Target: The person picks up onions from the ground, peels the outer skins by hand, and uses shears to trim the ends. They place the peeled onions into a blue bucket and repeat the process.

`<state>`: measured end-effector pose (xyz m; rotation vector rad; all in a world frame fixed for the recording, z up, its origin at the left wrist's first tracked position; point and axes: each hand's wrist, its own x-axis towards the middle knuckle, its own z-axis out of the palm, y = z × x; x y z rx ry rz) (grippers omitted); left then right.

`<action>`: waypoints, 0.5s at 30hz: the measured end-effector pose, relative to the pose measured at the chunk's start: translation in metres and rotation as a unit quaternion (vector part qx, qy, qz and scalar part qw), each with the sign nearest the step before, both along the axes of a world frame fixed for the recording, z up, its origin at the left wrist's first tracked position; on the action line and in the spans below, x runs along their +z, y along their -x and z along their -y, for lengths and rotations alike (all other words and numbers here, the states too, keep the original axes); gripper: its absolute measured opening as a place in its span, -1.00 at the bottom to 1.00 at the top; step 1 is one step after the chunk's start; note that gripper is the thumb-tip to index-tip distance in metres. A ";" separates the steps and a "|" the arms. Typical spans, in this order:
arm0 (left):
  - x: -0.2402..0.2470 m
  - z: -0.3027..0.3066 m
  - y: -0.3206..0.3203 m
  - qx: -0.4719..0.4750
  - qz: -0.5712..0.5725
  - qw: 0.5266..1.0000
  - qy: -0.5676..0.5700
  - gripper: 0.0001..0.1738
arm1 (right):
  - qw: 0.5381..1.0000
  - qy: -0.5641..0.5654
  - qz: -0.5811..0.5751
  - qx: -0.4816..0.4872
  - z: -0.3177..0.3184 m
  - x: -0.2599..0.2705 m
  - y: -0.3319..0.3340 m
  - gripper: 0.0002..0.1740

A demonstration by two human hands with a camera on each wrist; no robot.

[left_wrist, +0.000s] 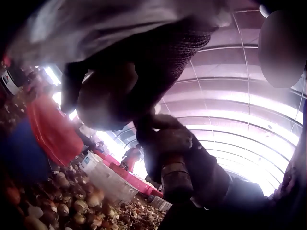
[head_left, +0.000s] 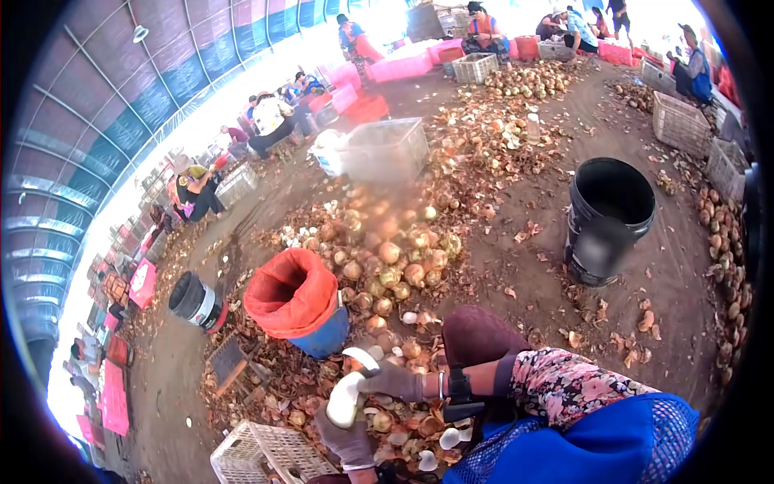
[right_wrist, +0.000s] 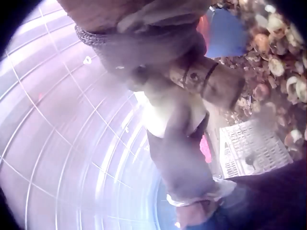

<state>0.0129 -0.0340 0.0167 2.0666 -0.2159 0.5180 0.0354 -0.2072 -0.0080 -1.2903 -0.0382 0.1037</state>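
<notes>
In the head view, my gloved left hand [head_left: 345,440] grips a peeled white onion [head_left: 343,403] low over the onion skins. My gloved right hand [head_left: 395,381] meets the onion from the right, its fingers curled round a wooden-handled knife. The knife handle [right_wrist: 208,82] juts out of the fist in the right wrist view; the blade is hidden there. Above the right fingers curves a bright white strip [head_left: 361,357]. The left wrist view is dark, with the onion [left_wrist: 105,98] between the left fingers and the handle end [left_wrist: 176,179] below the right hand.
A heap of onions [head_left: 395,262] lies ahead, among scattered skins. Left of it stands a blue bucket [head_left: 326,335] lined with a red bag [head_left: 290,298]. A white crate [head_left: 270,452] is by my left hand, a black bucket [head_left: 609,218] at right. Several people sit farther off.
</notes>
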 end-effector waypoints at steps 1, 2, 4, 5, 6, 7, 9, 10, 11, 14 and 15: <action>-0.002 0.002 -0.001 0.008 0.006 1.000 -0.022 -0.37 | 0.999 0.028 0.021 0.016 -0.001 -0.002 0.003 -0.69; -0.003 0.005 0.000 0.015 0.012 0.999 -0.044 -0.36 | 0.997 0.056 0.043 0.031 -0.002 -0.005 0.006 -0.68; 0.007 0.009 0.006 -0.016 0.043 0.999 -0.029 -0.42 | 0.992 0.099 0.051 0.052 -0.002 0.001 0.012 -0.67; 0.014 0.012 0.008 -0.004 0.040 0.998 -0.050 -0.44 | 0.991 0.122 0.044 0.036 0.000 0.003 0.010 -0.66; 0.022 0.013 0.012 0.011 0.036 0.997 -0.071 -0.45 | 0.989 0.143 0.036 0.023 0.002 0.005 0.008 -0.66; 0.036 0.014 0.016 -0.015 0.049 0.996 -0.072 -0.49 | 0.983 0.138 0.115 -0.044 0.004 0.006 0.004 -0.67; 0.039 0.012 0.020 -0.104 -0.001 0.983 0.150 -0.43 | 0.974 0.103 0.171 -0.103 0.016 0.010 -0.001 -0.70; 0.020 -0.001 0.014 -0.113 -0.101 0.942 0.300 -0.42 | 0.992 0.023 0.105 -0.070 0.030 0.019 -0.001 -0.72; 0.038 0.002 0.020 -0.147 -0.124 0.895 0.403 -0.39 | 0.996 -0.077 0.016 -0.033 0.044 0.027 0.001 -0.74; 0.050 -0.005 0.025 -0.110 -0.159 0.835 0.515 -0.34 | 0.970 -0.217 -0.103 -0.037 0.069 0.045 -0.004 -0.78; 0.041 -0.009 0.022 -0.117 -0.157 0.818 0.541 -0.34 | 0.972 -0.207 -0.098 -0.049 0.067 0.051 -0.002 -0.81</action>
